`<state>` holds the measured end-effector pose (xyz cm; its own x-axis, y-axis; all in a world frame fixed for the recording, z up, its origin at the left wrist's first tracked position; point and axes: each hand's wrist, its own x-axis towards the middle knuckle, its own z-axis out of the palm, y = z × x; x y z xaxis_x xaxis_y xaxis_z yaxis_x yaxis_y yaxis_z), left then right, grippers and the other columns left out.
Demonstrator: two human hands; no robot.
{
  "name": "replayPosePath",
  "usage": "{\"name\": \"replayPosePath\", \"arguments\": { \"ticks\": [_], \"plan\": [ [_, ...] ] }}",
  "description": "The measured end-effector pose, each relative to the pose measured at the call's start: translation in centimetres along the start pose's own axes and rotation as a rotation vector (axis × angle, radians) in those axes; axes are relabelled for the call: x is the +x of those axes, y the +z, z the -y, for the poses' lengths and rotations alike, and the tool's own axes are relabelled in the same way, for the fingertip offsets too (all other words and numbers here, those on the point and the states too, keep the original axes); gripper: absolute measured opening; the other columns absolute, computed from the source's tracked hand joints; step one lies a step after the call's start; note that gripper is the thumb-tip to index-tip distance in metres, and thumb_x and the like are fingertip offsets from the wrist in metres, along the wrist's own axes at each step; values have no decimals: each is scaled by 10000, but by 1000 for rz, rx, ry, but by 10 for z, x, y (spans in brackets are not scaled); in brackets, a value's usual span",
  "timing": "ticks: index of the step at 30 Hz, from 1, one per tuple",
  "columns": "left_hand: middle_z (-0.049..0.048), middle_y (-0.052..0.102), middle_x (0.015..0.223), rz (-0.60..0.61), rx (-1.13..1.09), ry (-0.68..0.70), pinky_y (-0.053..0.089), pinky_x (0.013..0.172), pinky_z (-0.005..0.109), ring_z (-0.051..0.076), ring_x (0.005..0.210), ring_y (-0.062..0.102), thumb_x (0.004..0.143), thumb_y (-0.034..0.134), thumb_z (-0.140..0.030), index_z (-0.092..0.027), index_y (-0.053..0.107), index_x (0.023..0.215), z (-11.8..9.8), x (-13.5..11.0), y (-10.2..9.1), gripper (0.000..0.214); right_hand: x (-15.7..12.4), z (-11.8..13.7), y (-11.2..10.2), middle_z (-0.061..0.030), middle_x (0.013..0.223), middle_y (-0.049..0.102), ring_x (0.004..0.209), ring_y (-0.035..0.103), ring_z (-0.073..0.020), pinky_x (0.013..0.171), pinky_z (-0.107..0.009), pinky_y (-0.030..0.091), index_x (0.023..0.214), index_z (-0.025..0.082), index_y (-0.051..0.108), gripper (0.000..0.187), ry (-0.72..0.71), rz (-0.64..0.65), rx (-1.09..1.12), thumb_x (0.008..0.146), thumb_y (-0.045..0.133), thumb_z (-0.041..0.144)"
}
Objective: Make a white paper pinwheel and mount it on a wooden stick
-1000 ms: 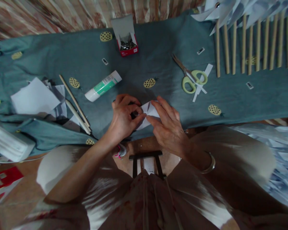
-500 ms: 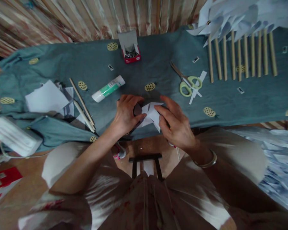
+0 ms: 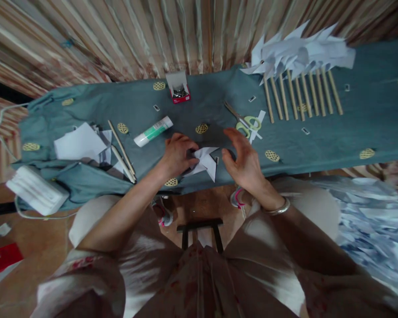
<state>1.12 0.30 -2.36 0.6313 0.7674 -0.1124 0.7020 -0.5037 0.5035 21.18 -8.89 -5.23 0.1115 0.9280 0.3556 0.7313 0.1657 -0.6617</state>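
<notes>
Head view: we are looking down at a folded paper pinwheel (image 3: 207, 162) lying near the cloth's front edge, its left part hiding under a hand.
The left hand (image 3: 179, 152) is curving over that part, thumb and fingers touching the paper; its palm is facing away from us, so we are not able to tell whether it is pinching or just pressing. The right hand (image 3: 243, 161) is hovering apart on the other side, thumb and fingers spreading, holding nothing. Beyond it, scissors (image 3: 241, 118) are partly covering paper strips (image 3: 261, 117). We are not making out the small shiny pieces in the box (image 3: 181, 99), and a red item (image 3: 6, 258) is running off the left edge.
</notes>
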Motion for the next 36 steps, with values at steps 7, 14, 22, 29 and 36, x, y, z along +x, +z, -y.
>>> {"name": "replayPosePath", "arguments": {
  "ticks": [7, 14, 22, 29, 36],
  "plan": [
    [59, 714, 855, 22, 41, 5, 365, 1001, 481, 281, 987, 621, 713, 764, -173, -191, 701, 789, -8, 2, -1, 101, 3, -1, 0, -179, 1450, 582, 1357, 557, -294, 1083, -505, 541, 1392, 141, 527, 480, 21, 24, 47, 920, 463, 201],
    [49, 696, 802, 51, 61, 33, 394, 968, 433, 246, 886, 626, 731, 752, -197, -184, 681, 756, -7, 2, -2, 77, 4, -3, 0, -139, 1431, 605, 1329, 586, -276, 1063, -503, 561, 1402, 197, 509, 488, 19, 40, 49, 916, 472, 182],
    [20, 701, 791, 14, -30, 71, 396, 996, 433, 222, 874, 627, 688, 752, -175, -196, 669, 690, -5, 2, 3, 85, 4, -1, 1, -147, 1426, 614, 1298, 605, -282, 1059, -500, 554, 1392, 183, 529, 494, 38, 57, 99, 901, 478, 184],
    [-9, 675, 710, -37, -173, 44, 446, 853, 359, 179, 748, 615, 664, 729, -142, -202, 641, 636, -6, 0, -5, 111, 9, -8, 6, -120, 1351, 671, 1141, 700, -256, 937, -451, 604, 1323, 217, 597, 451, 233, 60, 406, 890, 579, 339],
    [-38, 638, 642, -153, -526, -135, 422, 619, 261, 137, 622, 559, 628, 744, -208, -188, 661, 655, -3, -3, -15, 90, 14, 5, 10, -117, 1270, 718, 1180, 689, -248, 1071, -461, 530, 1240, 225, 628, 563, 493, 175, 917, 765, 770, 491]
  ]
}}
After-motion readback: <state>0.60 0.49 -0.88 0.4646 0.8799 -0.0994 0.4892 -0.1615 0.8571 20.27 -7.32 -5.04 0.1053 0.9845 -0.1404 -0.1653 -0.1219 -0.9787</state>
